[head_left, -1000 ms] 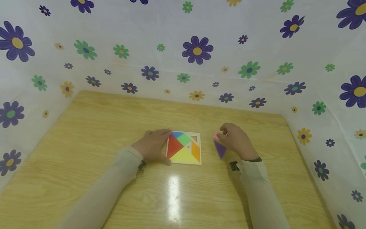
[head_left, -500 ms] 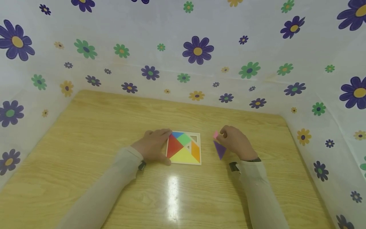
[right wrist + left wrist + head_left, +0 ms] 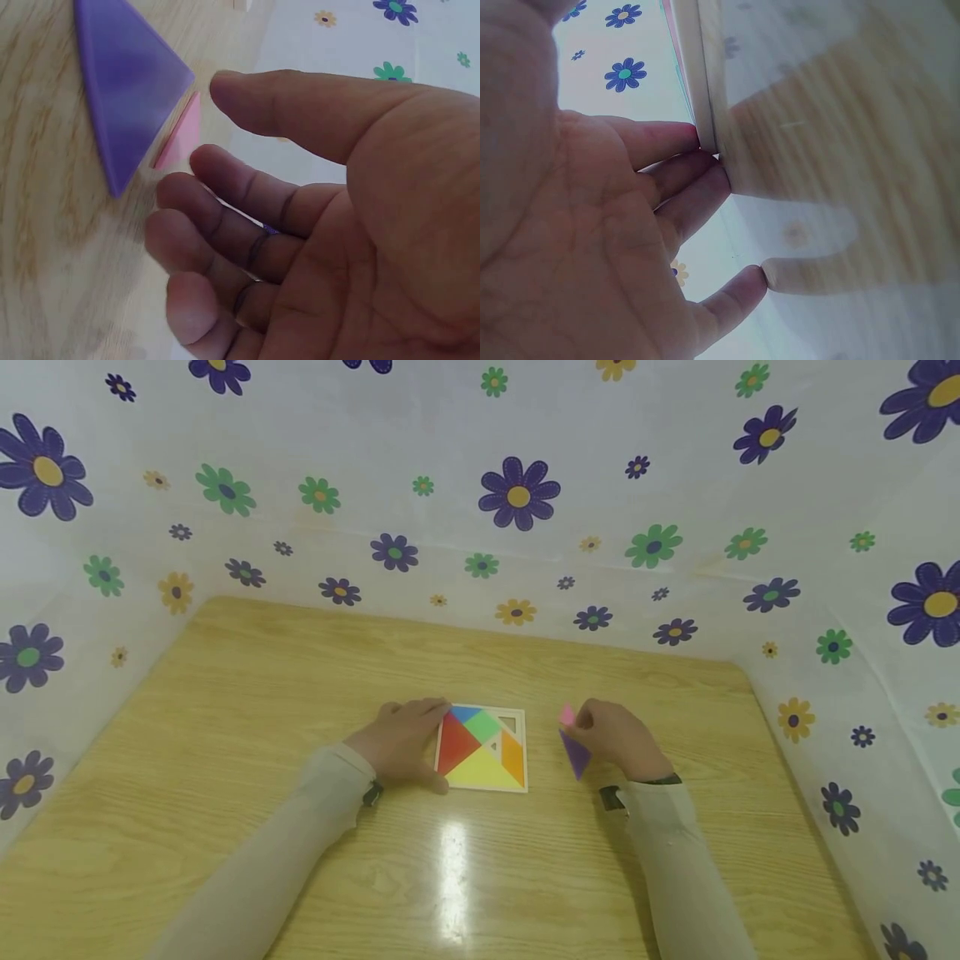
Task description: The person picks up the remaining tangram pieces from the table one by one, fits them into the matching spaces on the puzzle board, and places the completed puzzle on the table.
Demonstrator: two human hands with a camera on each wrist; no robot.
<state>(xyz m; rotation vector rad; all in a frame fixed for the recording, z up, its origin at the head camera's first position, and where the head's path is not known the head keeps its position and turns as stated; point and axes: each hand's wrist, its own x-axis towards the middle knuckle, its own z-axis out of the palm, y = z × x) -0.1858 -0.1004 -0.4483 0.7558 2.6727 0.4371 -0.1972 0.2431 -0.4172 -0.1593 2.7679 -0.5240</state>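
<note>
A square tangram tray [image 3: 480, 790] lies on the table, holding red, yellow, blue, green and orange pieces. My left hand [image 3: 400, 743] rests at its left side, fingers spread, thumb by the near corner; in the left wrist view, fingertips [image 3: 686, 136] touch the tray's edge [image 3: 694, 67]. To the right of the tray lie a pink triangle [image 3: 567, 715] and a purple triangle [image 3: 576, 753]. My right hand [image 3: 617, 737] is right over them, partly covering both. The right wrist view shows its fingers loosely bent, the thumb apart from them, and the pink triangle [image 3: 180, 133] just beyond the fingertips.
Two cut-out gaps show in the tray, a larger one [image 3: 510, 724] at the far right corner and a small one [image 3: 494, 746] near the middle. A flower-patterned cloth [image 3: 450, 510] encloses the wooden table [image 3: 337, 677] at the back and sides.
My right hand has shifted slightly toward me, its thumb and forefinger now closer together beside the pink triangle. The left hand and the tray have stayed in place.
</note>
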